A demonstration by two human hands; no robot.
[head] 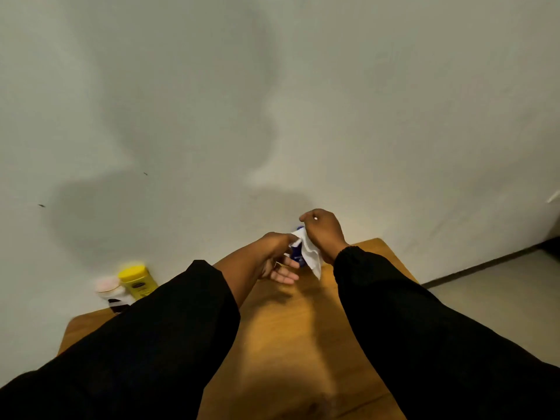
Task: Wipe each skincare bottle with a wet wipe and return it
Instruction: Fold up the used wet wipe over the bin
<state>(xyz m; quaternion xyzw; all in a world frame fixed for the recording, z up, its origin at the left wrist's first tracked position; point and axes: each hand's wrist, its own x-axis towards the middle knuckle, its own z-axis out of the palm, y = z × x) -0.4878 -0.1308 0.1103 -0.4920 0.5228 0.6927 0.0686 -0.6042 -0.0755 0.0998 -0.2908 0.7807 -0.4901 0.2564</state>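
Over the far end of the wooden table (272, 344) both hands meet around a small blue bottle (297, 253). My left hand (277, 257) grips the bottle from the left, with its lower fingers spread. My right hand (322, 233) is closed on a white wet wipe (312, 256), which drapes over the bottle and hangs below it. Most of the bottle is hidden by the wipe and fingers. At the table's far left stand a yellow-lidded bottle (138, 281) and a white bottle (110, 294) with a pale pink cap and dark label, both blurred.
A plain grey wall (272, 116) rises right behind the table. To the right the table edge drops to a light floor (485, 286) with a dark skirting strip. Black sleeves cover both forearms over the near part of the table.
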